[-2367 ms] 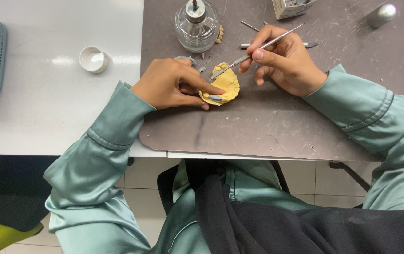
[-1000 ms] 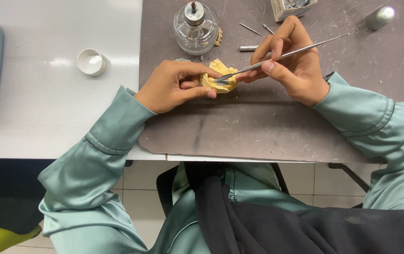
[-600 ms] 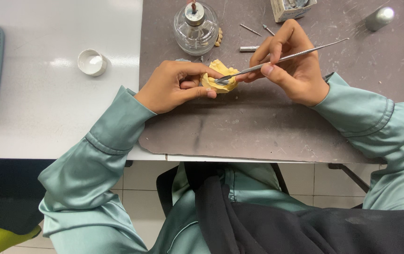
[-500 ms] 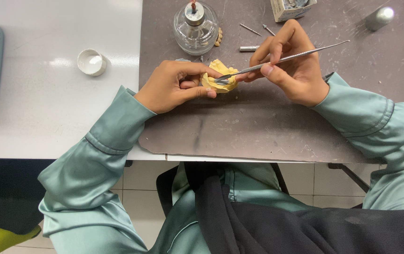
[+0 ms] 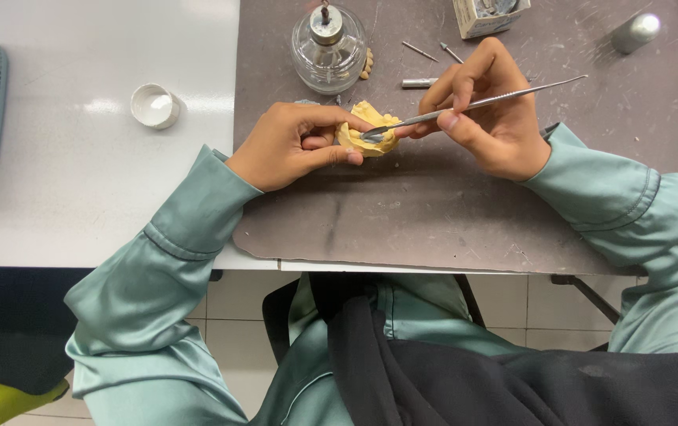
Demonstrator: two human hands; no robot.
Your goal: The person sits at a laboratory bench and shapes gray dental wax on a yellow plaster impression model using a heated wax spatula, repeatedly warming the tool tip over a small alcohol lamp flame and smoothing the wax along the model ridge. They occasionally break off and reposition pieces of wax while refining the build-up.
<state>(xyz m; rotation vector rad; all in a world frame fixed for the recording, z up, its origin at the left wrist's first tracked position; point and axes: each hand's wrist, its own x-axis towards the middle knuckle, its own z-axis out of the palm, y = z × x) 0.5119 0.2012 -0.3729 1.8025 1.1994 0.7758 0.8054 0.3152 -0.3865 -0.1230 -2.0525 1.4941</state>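
left hand (image 5: 295, 146): clasping yellow dental cast (image 5: 368, 132) on grey mat (image 5: 434, 213); right hand (image 5: 487, 110): pinching metal spatula (image 5: 473, 102), tip touching cast

Left hand (image 5: 292, 146) curled in a grip, right hand (image 5: 489, 110) pinched pen-style, forearms angled inward.

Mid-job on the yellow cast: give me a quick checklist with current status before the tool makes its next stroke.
1. Left hand grips the yellow dental cast between fingers and thumb: ok.
2. Right hand holds the slim metal instrument pen-style: ok.
3. Instrument's flat tip lies on the cast's top: ok.
4. Cast sits over the grey mat, not the white table: ok.
5. Glass burner stands close behind the cast; flame lit or not: cannot tell.
6. Material on the tip: cannot tell.
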